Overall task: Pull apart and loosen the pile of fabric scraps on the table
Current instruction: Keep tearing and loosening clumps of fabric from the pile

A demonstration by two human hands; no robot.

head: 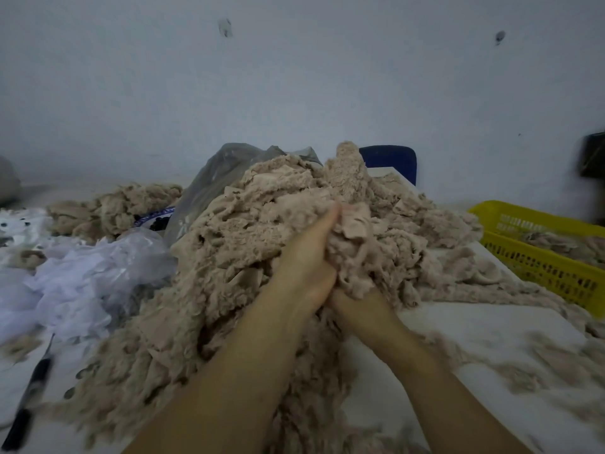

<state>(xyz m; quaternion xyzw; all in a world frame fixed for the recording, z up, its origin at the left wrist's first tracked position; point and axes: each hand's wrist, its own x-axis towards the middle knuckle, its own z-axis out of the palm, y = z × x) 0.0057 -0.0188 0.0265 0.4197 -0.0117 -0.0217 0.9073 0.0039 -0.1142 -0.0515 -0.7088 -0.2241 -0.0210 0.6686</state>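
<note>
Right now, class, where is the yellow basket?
In the head view, the yellow basket sits at the far right, just right of the beige scrap pile.
</note>
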